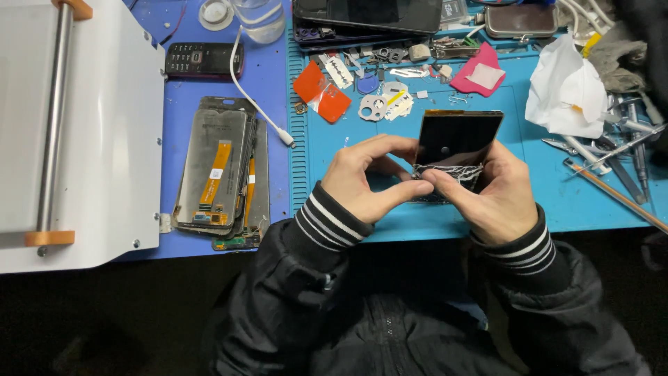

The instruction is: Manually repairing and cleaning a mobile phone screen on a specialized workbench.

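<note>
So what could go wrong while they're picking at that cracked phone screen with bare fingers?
1. The phone screen is shattered along its lower edge, right where the left hand and right hand pinch it; bare fingertips could get cut.
2. Both hands hold it up off the blue mat; a slip might drop it and spread the cracks.
3. Small loose parts lie just behind it; a knock could scatter them.
</note>
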